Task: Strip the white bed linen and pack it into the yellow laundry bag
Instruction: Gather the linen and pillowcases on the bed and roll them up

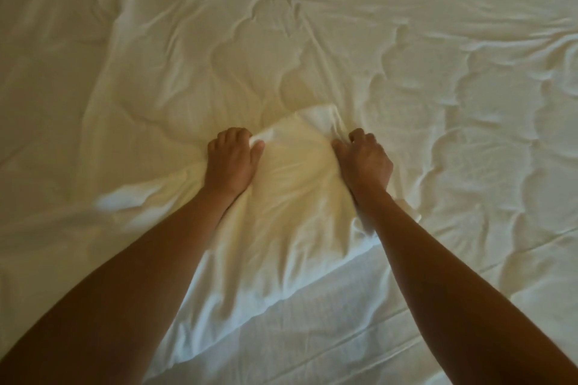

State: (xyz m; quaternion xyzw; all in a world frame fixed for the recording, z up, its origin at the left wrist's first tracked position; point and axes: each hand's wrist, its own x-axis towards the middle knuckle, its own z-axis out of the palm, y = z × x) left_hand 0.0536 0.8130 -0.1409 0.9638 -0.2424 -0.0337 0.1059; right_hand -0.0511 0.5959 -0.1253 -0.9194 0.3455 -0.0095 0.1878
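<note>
Two hands are buried in the white bed linen [359, 50], each with fingers curled round a bunch of it. The left hand [232, 162] pinches a fold between thumb and fingers, and the right hand [364, 159] clenches another gather just across from it. Between the hands the cloth rises in a taut ridge, and creases fan outward from both grips, which suggests the fabric is being drawn toward the person's body rather than merely pressed flat.

Beyond the hands the linen lies rumpled across the bed, loose and wavy, so it looks already freed from any tucking on that far side. Nearer than the hands, under the forearms, its edge ends and a flatter textured layer, seemingly the mattress cover [312, 322], shows beneath.

Gripping at two points close together probably serves to gather the wide cloth into one manageable bundle. By my reading, stripping is under way and packing has not begun. No yellow laundry bag is in view, so its whereabouts cannot be told.
</note>
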